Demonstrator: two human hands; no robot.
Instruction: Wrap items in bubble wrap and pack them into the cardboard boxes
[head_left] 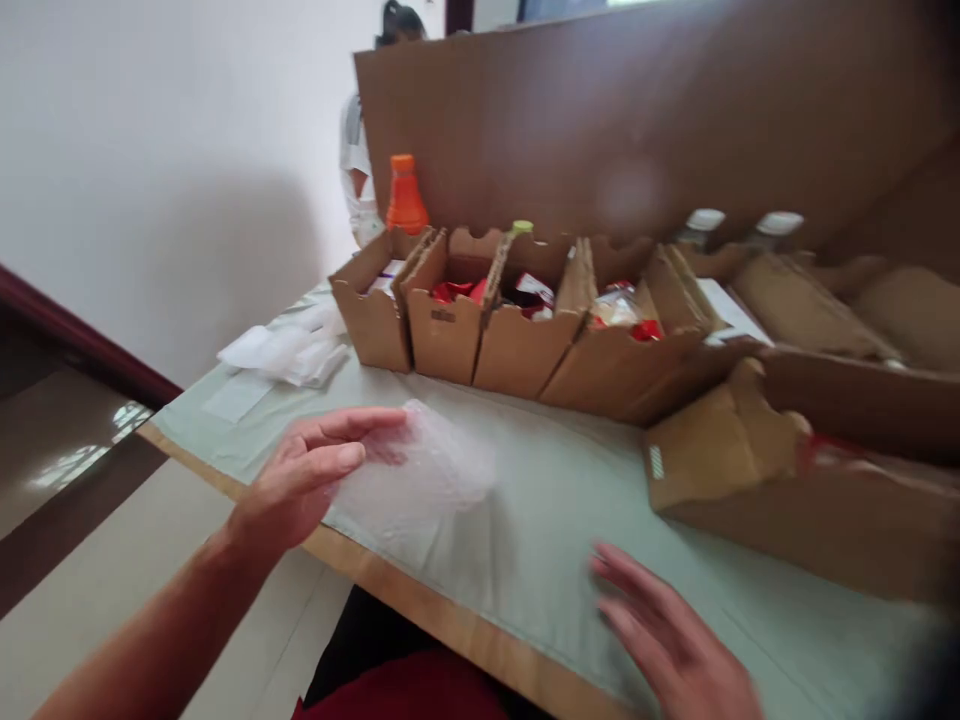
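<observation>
Left hand (296, 480) at a clear plastic bag (431, 465), right hand (675, 640) apart from it

The clear plastic bag is over the near part of a table (555, 500) covered in pale green cloth, in front of the row of boxes. Its left side meets the fingers of the person's left hand, some of which show through the film. The thumb and index finger stand a little apart; whether the hand grips the bag firmly, one cannot tell.

The right hand, blurred, is near the table's front edge, well apart from the bag. It holds nothing that shows, its fingers loosely stretched and the thumb slightly away from them.

Beyond the left hand, a pile of whitish plastic bags (289, 350) lies at the table's left end, just beside the leftmost of the open cardboard boxes (442, 335). The boxes stand side by side, with red, white and silvery packets (619, 305) in some of them. A larger cardboard box (757, 480) sits nearer, on the right, with something red inside, blurred.

Behind the row show an orange bottle (406, 200), a light green cap (522, 228) and two white caps (780, 223). A tall cardboard panel (600, 130) rises behind them, with another person (358, 150) partly hidden by its left edge.
</observation>
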